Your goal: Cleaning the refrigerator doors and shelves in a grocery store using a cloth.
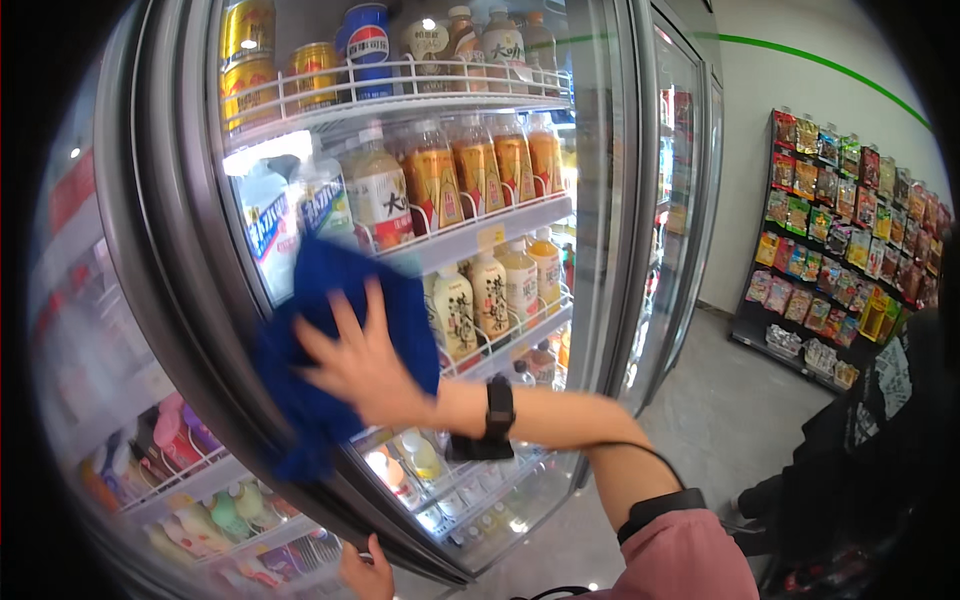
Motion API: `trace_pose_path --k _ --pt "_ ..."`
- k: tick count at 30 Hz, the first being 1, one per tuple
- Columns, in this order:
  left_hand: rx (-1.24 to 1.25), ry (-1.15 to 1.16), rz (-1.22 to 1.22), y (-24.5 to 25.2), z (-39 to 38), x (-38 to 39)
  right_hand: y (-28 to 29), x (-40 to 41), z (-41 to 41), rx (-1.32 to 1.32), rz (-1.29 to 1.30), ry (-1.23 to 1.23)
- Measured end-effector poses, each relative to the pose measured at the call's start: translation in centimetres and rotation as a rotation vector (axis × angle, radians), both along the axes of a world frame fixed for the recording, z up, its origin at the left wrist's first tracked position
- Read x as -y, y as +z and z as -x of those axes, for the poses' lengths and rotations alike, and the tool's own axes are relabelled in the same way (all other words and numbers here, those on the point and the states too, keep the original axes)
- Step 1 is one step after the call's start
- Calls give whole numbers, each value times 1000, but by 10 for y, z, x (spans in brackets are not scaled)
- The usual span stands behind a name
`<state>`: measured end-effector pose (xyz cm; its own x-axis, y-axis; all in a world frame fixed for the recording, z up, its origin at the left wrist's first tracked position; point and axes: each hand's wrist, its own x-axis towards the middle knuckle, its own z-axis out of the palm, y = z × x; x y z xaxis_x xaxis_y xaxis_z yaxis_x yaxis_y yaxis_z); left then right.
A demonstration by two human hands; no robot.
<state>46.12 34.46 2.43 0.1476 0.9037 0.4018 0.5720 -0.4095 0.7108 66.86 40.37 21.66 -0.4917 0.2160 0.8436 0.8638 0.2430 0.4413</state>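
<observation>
My right hand [364, 364], fingers spread, presses a dark blue cloth [409, 307] against the glass door [262, 289] of an upright drinks cooler. The cloth overlaps the grey door frame [360, 487] and hangs below the hand, blurred. On that wrist is a black band [499, 409] with a dark block under the forearm. At the bottom of the view, my left hand [367, 574] is beside the lower door frame; its grip is partly cut off. Behind the glass stand tea bottles [433, 176], milk tea bottles [491, 296] and a blue Pepsi can [367, 49] on wire-fronted shelves.
Another cooler section [180, 517] with pouches and bottles lies to the left. More glass-door coolers [679, 187] continue at the right. A snack rack [832, 225] stands against the far wall. A person in dark clothing [847, 450] is at the right edge, over the grey floor [675, 427].
</observation>
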Motion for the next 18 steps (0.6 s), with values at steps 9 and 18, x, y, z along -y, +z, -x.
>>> trace_pose_path --k 9,18 --pt "74 50 -167 -39 -7 -19 -72 33 -116 -390 691 -460" --pt "-41 287 -225 -29 -37 -9 -10 32 -252 -494 -323 -267"
